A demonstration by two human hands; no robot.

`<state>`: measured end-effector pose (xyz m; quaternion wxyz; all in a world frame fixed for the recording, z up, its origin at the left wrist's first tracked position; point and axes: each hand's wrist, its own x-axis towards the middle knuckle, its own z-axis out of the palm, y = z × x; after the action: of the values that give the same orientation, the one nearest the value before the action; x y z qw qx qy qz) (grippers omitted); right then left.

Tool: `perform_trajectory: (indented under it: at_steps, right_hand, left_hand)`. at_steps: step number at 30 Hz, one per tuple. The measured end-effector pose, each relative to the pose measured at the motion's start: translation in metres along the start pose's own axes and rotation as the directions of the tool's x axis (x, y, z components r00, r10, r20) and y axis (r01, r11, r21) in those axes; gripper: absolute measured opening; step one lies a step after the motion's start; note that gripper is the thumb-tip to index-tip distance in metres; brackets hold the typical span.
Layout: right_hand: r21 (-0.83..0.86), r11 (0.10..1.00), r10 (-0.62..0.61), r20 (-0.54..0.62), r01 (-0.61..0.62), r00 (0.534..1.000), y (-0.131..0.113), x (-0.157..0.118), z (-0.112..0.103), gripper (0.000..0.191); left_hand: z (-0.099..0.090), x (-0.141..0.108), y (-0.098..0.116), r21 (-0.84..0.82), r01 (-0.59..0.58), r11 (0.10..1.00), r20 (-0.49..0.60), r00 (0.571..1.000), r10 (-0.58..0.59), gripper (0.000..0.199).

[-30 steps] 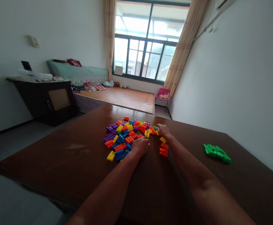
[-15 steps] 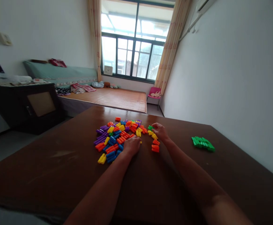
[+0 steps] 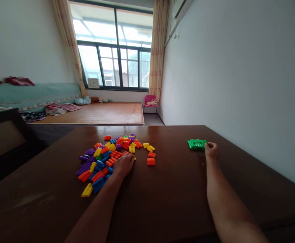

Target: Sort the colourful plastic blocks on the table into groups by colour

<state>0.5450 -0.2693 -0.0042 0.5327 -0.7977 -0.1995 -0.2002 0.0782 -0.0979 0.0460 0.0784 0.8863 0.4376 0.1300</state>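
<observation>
My left hand rests at the right edge of a heap of plastic building blocks in purple, orange, blue and yellow. Its fingers are curled together, and a bit of a yellow block shows at the fingertips; the rest is hidden. Far to the right, my right hand pinches at the right end of a flat cluster of green blocks. The fingers cover most of what they grip there. Between the hands lie a few loose yellow blocks and orange blocks.
The brown table carries all the blocks. Beyond its far edge stand a bed with a woven mat and a pink chair. A dark cabinet is at the left, a white wall at the right.
My right hand has moved right, from the loose blocks to the green cluster, and the green block it touched has left its spot. My left hand stays by the heap. The view has turned right.
</observation>
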Motion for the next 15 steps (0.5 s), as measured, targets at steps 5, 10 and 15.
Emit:
perform_trajectory:
  at_steps: [5, 10, 15]
  right_hand:
    - [-0.167, 0.979, 0.123, 0.004, -0.121, 0.992, 0.01, -0.006, 0.005, 0.034]
    - [-0.229, 0.972, 0.045, -0.069, -0.06, 0.997, 0.016, -0.002, 0.01, 0.037]
    - [-0.129, 0.966, -0.234, -0.056, 0.226, 0.97, -0.023, -0.015, 0.026, 0.041]
  left_hand:
    - [0.003, 0.001, -0.002, -0.005, 0.002, 1.0, -0.009, 1.0, -0.002, 0.028]
    - [0.006, -0.002, -0.002, -0.013, -0.006, 1.0, -0.02, 1.0, 0.006, 0.027]
    - [0.006, -0.004, 0.0, -0.008, 0.007, 1.0, -0.028, 1.0, -0.007, 0.029]
